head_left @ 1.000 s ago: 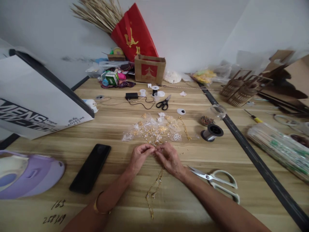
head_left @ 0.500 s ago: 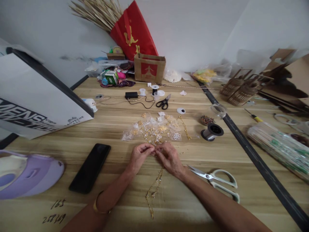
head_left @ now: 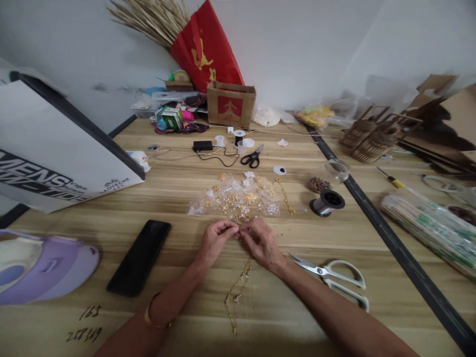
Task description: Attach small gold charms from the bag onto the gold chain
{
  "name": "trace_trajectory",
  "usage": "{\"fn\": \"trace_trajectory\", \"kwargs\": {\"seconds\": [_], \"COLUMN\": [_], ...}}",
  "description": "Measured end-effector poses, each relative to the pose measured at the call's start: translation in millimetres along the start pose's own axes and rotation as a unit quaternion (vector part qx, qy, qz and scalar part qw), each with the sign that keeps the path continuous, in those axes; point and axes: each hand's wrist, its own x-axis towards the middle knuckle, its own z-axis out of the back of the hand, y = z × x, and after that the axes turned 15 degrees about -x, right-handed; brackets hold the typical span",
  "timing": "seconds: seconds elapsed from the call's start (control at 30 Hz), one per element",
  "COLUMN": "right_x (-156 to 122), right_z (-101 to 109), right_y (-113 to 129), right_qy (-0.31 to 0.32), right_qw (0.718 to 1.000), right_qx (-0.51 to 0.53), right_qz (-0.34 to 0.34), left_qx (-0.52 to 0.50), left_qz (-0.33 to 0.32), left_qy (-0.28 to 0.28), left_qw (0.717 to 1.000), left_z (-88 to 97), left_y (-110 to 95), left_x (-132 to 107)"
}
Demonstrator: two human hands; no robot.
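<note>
Crowding the hands' far side lie small clear plastic bags (head_left: 238, 201); white-handled scissors (head_left: 334, 277) sit just beside the right forearm, and a black phone (head_left: 139, 257) lies off to the left. The left hand (head_left: 215, 243) and right hand (head_left: 262, 244) meet fingertip to fingertip, both pinching the far end of a thin gold charm chain (head_left: 238, 290). Its length runs back toward the person, flat on the pale wooden table (head_left: 186, 183). The bags hold gold and silver findings; brown beads (head_left: 319, 185) lie beside a clear glass jar (head_left: 336, 169).
</note>
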Motion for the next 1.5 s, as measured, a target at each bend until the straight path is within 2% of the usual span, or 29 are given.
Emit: {"fn": "trace_trajectory", "kwargs": {"seconds": [0.43, 0.77, 1.03, 1.5], "right_x": [-2.1, -2.1, -3.8, -1.1], "right_z": [-3.1, -2.6, -4.5, -0.7], "right_y": [-2.3, -3.3, -5.2, -4.0], "right_qy": [-0.015, -0.031, -0.029, -0.011], "right_qw": [1.000, 0.999, 0.999, 0.999], "right_qx": [0.000, 0.008, -0.008, -0.021], "right_qz": [-0.026, -0.007, -0.024, -0.026], "left_qx": [-0.008, -0.047, -0.059, -0.014], "left_qz": [-0.006, 0.003, 0.002, -0.007], "left_qy": [-0.004, -0.014, -0.011, -0.023], "left_qw": [1.000, 0.999, 0.998, 1.000], "left_z": [-1.4, 0.6, 1.0, 0.0], "left_y": [-2.0, 0.4, 2.5, -0.1], "left_x": [0.2, 1.4, 1.9, 0.9]}}
